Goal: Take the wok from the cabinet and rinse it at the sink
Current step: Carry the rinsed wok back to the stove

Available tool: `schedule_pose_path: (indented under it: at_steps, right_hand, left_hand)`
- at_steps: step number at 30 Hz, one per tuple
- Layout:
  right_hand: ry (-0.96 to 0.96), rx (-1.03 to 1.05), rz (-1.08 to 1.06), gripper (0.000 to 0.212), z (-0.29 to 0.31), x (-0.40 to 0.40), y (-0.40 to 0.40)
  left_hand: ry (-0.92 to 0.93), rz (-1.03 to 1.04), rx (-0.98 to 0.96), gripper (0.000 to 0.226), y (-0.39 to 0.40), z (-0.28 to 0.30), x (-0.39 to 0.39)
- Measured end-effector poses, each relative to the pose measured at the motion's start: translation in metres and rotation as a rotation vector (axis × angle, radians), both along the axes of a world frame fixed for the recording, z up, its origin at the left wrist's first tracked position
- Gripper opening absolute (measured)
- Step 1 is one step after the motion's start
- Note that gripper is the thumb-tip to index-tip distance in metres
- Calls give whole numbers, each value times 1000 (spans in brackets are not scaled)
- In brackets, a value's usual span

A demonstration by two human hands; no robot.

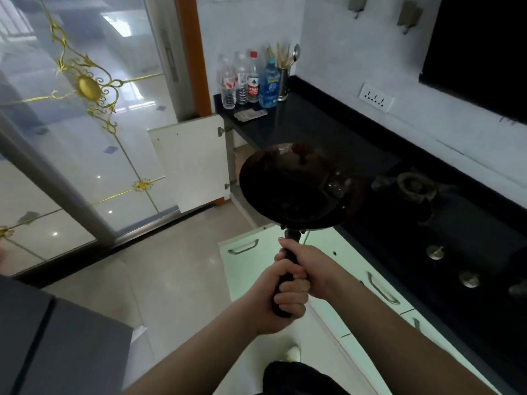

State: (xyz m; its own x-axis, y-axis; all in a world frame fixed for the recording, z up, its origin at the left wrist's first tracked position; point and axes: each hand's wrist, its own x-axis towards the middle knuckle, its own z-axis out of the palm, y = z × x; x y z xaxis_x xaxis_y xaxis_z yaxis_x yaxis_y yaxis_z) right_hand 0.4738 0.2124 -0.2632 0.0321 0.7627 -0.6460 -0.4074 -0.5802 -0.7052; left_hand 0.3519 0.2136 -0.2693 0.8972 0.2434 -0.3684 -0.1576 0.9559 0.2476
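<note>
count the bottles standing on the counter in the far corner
4, in a row at the far end of the black counter: two clear bottles, a red-capped bottle, then a blue bottle beside the utensil holder. Others may be hidden behind.

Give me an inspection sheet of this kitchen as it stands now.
Surface: black countertop, gas hob set in it.
Job's things: wok held in the air by its handle; sink not in view.
Clutter: bottles, utensil holder at the counter's far end.
Grippers: left hand and right hand both grip the handle.
Cables: nothing seen; wall socket unused.
Surroundings: cabinet door open, glass door on the left.
</note>
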Motion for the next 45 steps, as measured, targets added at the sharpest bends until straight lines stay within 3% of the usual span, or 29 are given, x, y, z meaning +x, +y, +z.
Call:
schedule_pose_path:
  at_steps: [9, 14, 29, 41, 45]
  right_hand:
    - [-6, -8, -60, 39, -1, 67, 72]
    - [0, -41, -95, 37, -9, 90, 109]
    - [32, -96, -350, 42, -31, 80, 217]
    - [-5, -108, -456, 42, -29, 120, 253]
    - [-10, -125, -471, 42, -32, 143, 260]
  left_hand:
    - [102, -36, -2, 21, 80, 4, 67]
    - [23, -73, -55, 25, 117, -3, 91]
    - [39, -384, -16, 24, 259, -28, 86]
    - [-17, -507, -128, 29, 310, -45, 141]
    - [31, -510, -77, 28, 317, -47, 165]
